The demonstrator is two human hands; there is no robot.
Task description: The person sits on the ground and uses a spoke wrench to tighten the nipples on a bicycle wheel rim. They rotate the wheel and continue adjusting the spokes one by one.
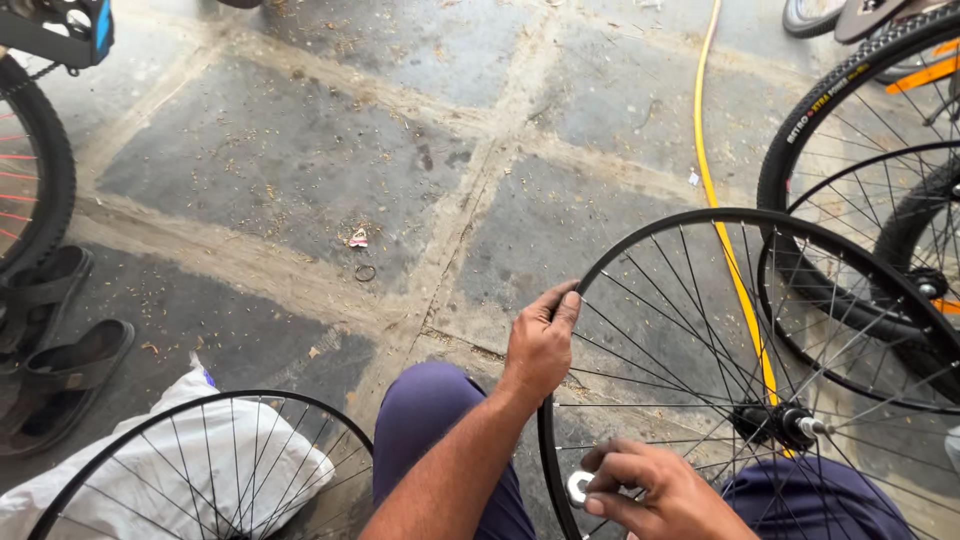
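A bare black bicycle wheel rim [700, 214] with thin steel spokes and a hub [775, 422] stands upright in front of my knees in purple trousers [430, 410]. My left hand [540, 345] grips the rim's upper left edge, thumb and fingers wrapped over it. My right hand [655, 492] is low on the rim's left side, pinching a small round silver tool [579, 487] against the rim among the spokes.
A second bare spoked rim [200, 400] lies at the lower left over a white bag [250, 470]. Black sandals [60, 380] sit on the left. A yellow hose [712, 190] crosses the stone floor. Tyred bicycle wheels [810, 110] stand at the right, another tyre [55, 170] at the left.
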